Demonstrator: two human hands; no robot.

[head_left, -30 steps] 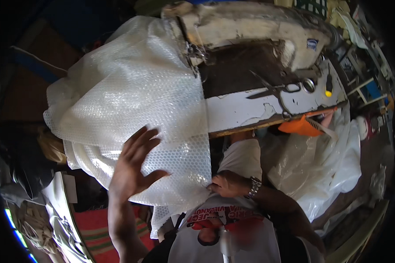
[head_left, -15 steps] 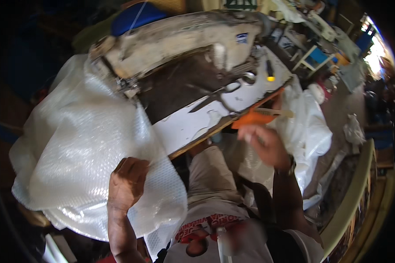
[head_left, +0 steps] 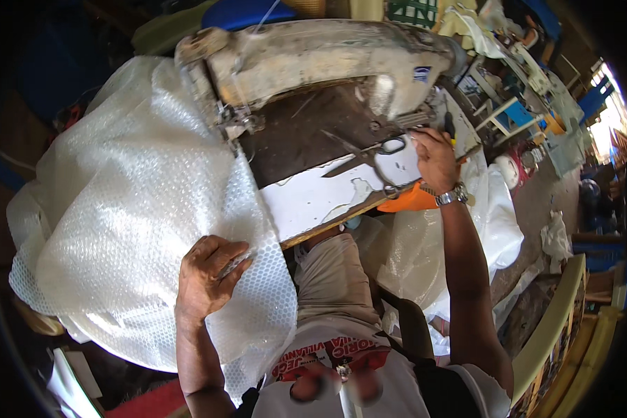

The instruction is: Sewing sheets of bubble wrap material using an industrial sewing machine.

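Bubble wrap lies in a large heap on the left, its edge reaching under the sewing machine's needle end. My left hand pinches that sheet near its front edge. Over the right end of the machine bed, my right hand has its fingers drawn together at the tips. What they hold is mostly covered; a small ring-shaped metal thing lay at that spot earlier. Just left of those fingertips, dark metal scissors lie partly spread on the white worktop. An orange piece shows below my right wrist.
The worn sewing machine spans the far side of the worktop. More plastic sheeting hangs at the right of my legs. A pale curved frame stands at the lower right. Clutter and a small white stand fill the far right.
My right hand has moved up from beside the orange piece to the worktop's right end, and its fingers have closed. My left hand stays at the bubble wrap. The view has shifted slightly.
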